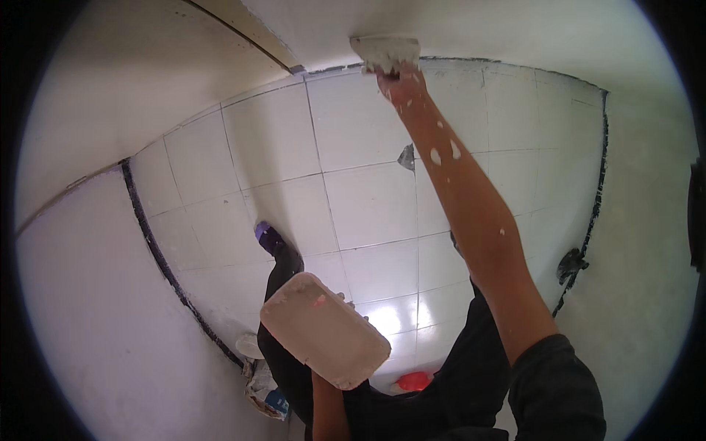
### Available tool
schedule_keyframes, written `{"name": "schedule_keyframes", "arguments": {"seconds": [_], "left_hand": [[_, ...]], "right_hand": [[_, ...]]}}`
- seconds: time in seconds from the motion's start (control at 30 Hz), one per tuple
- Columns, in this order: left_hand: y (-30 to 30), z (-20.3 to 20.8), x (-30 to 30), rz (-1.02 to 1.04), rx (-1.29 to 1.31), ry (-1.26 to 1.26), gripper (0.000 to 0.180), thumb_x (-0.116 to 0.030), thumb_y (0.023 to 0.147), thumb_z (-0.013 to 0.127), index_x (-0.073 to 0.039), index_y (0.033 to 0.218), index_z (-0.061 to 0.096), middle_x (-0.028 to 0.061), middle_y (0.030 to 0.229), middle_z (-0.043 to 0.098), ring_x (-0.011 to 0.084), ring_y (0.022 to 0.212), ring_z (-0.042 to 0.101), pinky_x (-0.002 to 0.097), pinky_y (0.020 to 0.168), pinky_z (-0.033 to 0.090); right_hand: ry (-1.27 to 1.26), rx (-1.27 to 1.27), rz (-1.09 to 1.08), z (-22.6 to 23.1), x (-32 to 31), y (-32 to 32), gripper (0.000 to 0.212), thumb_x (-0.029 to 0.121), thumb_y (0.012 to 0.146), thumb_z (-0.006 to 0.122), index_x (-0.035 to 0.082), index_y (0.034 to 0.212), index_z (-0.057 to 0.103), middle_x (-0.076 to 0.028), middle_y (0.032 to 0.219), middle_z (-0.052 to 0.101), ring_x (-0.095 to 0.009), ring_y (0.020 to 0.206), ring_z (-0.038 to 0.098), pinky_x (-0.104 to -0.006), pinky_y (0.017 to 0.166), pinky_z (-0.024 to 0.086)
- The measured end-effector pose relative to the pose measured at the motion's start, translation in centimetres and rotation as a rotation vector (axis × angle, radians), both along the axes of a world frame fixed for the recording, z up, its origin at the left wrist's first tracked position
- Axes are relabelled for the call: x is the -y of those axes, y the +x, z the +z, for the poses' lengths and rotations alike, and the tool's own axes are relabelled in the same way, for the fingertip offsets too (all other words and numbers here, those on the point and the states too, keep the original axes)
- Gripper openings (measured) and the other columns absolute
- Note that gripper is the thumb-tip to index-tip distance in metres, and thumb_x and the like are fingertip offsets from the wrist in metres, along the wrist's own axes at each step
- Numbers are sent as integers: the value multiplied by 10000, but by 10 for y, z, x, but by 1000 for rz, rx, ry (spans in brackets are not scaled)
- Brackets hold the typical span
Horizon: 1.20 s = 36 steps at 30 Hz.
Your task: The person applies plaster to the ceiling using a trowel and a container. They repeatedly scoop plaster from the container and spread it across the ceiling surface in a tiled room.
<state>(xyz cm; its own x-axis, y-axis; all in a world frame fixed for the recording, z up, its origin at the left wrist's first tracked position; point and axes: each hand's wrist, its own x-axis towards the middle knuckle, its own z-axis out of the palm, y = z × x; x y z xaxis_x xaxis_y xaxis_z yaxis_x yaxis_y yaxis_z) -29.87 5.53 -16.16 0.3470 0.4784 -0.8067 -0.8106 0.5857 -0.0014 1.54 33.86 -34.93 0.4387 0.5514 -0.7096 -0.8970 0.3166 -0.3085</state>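
Note:
My right hand [401, 82] is closed around the handle of a wide putty knife [385, 53]. Its blade, caked with whitish putty, lies against the far wall just above the floor line. White splashes dot my right forearm. Close to my body, my left hand [347, 300] grips a rectangular, round-cornered plastering board [326, 332] from beneath. Only fingertips show at the board's right edge; the rest of that hand is hidden. The pale face of the board is smeared, with a small reddish mark near its far end.
White floor tiles [371, 198] stretch between the walls, edged by dark strips [151, 239]. A grey patch [406, 157] marks one tile. A dark crumpled thing [571, 265] lies by the right wall. Plastic bags [263, 386] sit lower left, and a red object [414, 381] between my legs.

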Motion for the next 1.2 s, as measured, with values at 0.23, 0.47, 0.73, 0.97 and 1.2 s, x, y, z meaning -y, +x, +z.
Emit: {"name": "schedule_keyframes", "arguments": {"seconds": [0.23, 0.47, 0.73, 0.97, 1.2], "left_hand": [[-16, 42, 13, -13, -177, 162, 580, -491, 803, 380, -101, 1227, 311, 103, 1182, 408, 271, 1061, 415, 504, 918, 296], [-39, 152, 10, -25, -222, 330, 586, -502, 793, 401, -118, 1228, 320, 91, 1193, 410, 284, 1054, 429, 488, 901, 332], [-45, 237, -6, 24, -249, 474, 594, -511, 782, 420, -130, 1228, 327, 81, 1202, 409, 297, 1058, 432, 483, 890, 354], [-38, 258, -20, 67, -232, 581, 600, -516, 777, 422, -134, 1230, 325, 77, 1207, 405, 301, 1071, 420, 485, 891, 349], [-71, 235, 14, -5, -183, 460, 607, -525, 781, 396, -134, 1238, 310, 75, 1215, 393, 295, 1082, 401, 479, 902, 330]], "right_hand": [[-73, -100, -20, 127, 11, -10, 239, 142, 859, 369, 90, 1084, 433, -103, 1078, 478, -253, 1001, 462, -403, 782, 429], [15, 458, 48, 360, -10, -5, 166, 96, 846, 369, 47, 976, 458, -101, 957, 502, -221, 813, 516, -354, 604, 457], [190, 129, 9, 641, 4, -19, 132, 124, 831, 426, 29, 904, 481, -90, 810, 517, -218, 717, 514, -356, 588, 469], [227, 849, 25, 587, 86, -1, 182, 95, 804, 435, 37, 971, 479, -91, 789, 531, -232, 628, 526, -336, 541, 454], [-951, 1688, -138, 451, -33, -38, 405, 73, 762, 441, 7, 1160, 417, -192, 952, 532, -326, 821, 529, -440, 665, 421]]}}
